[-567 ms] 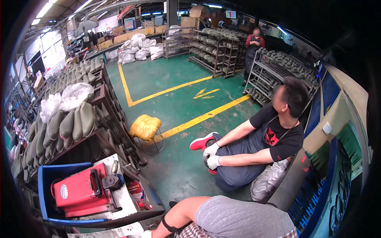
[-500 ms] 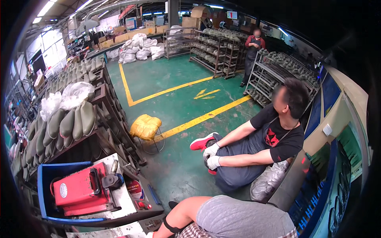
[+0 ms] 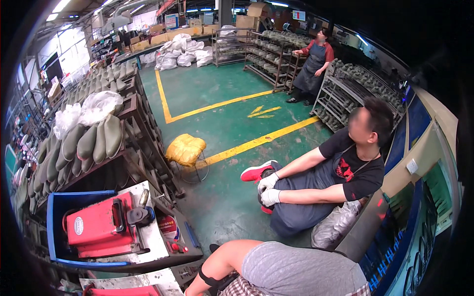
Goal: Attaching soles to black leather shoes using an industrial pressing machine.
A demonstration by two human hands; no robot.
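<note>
Neither of my hands shows in this view. At the lower edge a person in a grey T-shirt (image 3: pixel 301 269) bends forward. A black band circles this person's bare arm (image 3: pixel 224 261), which reaches down to the left; its hand is cut off. At lower left, a red machine (image 3: pixel 101 224) sits within a blue-edged housing (image 3: pixel 55 232). Part of a second red machine (image 3: pixel 126 291) shows below it. On the right sits a person in a black T-shirt and dark apron (image 3: pixel 340 180), white-gloved hands (image 3: pixel 269 190) clasped about the raised knee.
Grey-green shoe-shaped forms (image 3: pixel 91 140) fill a rack at left, with clear plastic bags (image 3: pixel 96 106) on top. A yellow-covered stool (image 3: pixel 186 149) stands on the green floor. Farther off are loaded racks (image 3: pixel 274 52), white sacks (image 3: pixel 182 52) and a standing aproned person (image 3: pixel 313 66).
The view has shifted slightly. The standing person has turned and now has one hand on a rack. The white glove at the bottom edge has left the view. The seated person's head has turned.
</note>
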